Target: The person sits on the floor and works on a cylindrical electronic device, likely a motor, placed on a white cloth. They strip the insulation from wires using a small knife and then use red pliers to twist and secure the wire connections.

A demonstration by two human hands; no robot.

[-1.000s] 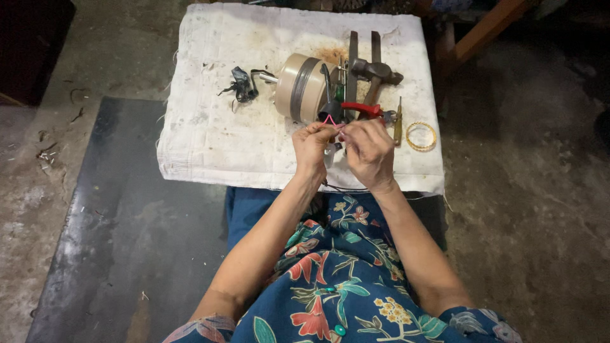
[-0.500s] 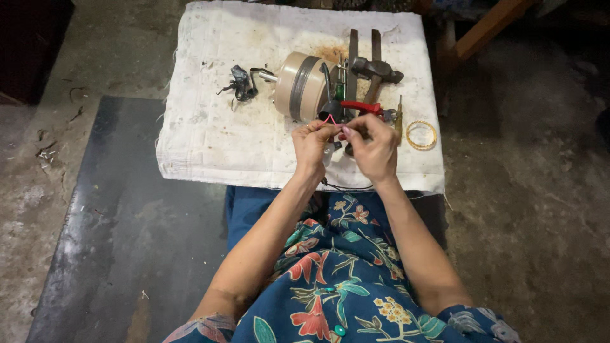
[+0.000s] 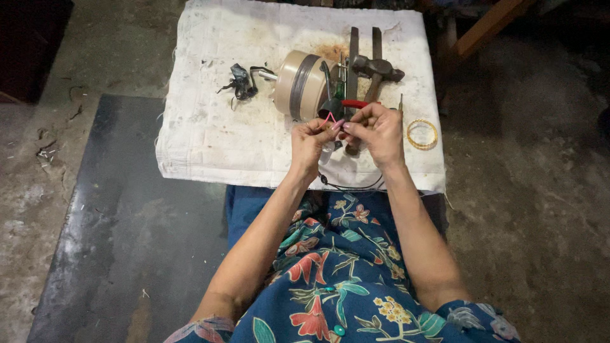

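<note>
Both hands are up together over the front part of the bench (image 3: pixel 210 146), which is covered in a grubby white cloth; the left hand (image 3: pixel 310 141) and right hand (image 3: pixel 376 130) are basically touching at the fingertips, pinching a thin pink wire (image 3: pixel 330 118) between them. The grip on both sides is a tight fingertip pinch, fingers curled in, closed on that pink wire; the wire loops up a little just above the left thumb. It sits in the air right in front of the round beige motor housing (image 3: pixel 298 84), not lying on the cloth.

A thin black cable (image 3: pixel 349 187) hangs down from under the hands and curves along the front edge of the bench; can't tell what it's attached to.

Other stuff on the cloth: a hammer (image 3: pixel 376 68) lying across two dark metal bars (image 3: pixel 353 47) behind the right hand; red-handled pliers (image 3: pixel 353 103) just beside the motor housing, partly hidden by the fingers; a small dark tangle of metal parts (image 3: pixel 240 81) off to the left, well apart from the hands; a gold bangle-like ring (image 3: pixel 422 134) lying flat just to the right of the right hand.
</note>
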